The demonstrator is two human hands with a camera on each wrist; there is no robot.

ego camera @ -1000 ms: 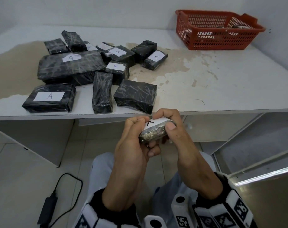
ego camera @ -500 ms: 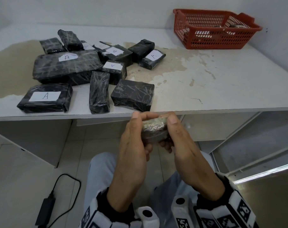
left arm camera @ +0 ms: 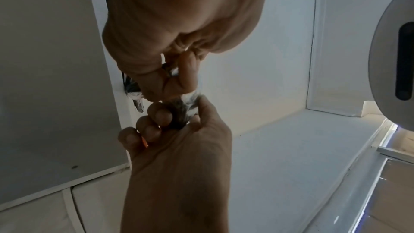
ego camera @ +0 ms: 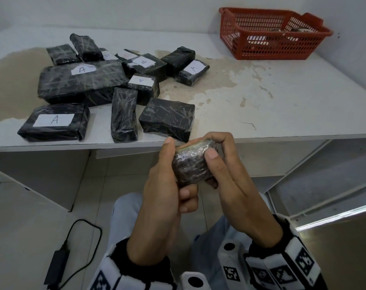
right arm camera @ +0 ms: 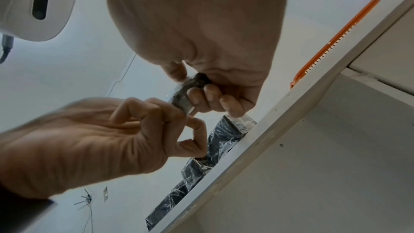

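Observation:
A small parcel (ego camera: 191, 164) in dark film sits between both hands, just in front of the table's front edge and over my lap. My left hand (ego camera: 163, 185) grips its left side, thumb up along the edge. My right hand (ego camera: 228, 176) grips its right side with the thumb pressed on the near face. No label shows on the parcel in the head view. In the left wrist view, the left hand (left arm camera: 174, 42) and right hand (left arm camera: 179, 148) pinch the parcel (left arm camera: 187, 107). The right wrist view shows the right hand (right arm camera: 212, 42) and left hand (right arm camera: 100, 139) on the parcel (right arm camera: 186, 93).
Several black wrapped parcels (ego camera: 81, 82) lie on the left of the white table (ego camera: 282, 101), some with white labels marked A. A red basket (ego camera: 270, 51) stands at the back right corner. A power adapter (ego camera: 56, 266) with its cable lies on the floor at left.
Both hands have turned the small parcel over. Its white label marked A faced me a second ago and is now out of sight.

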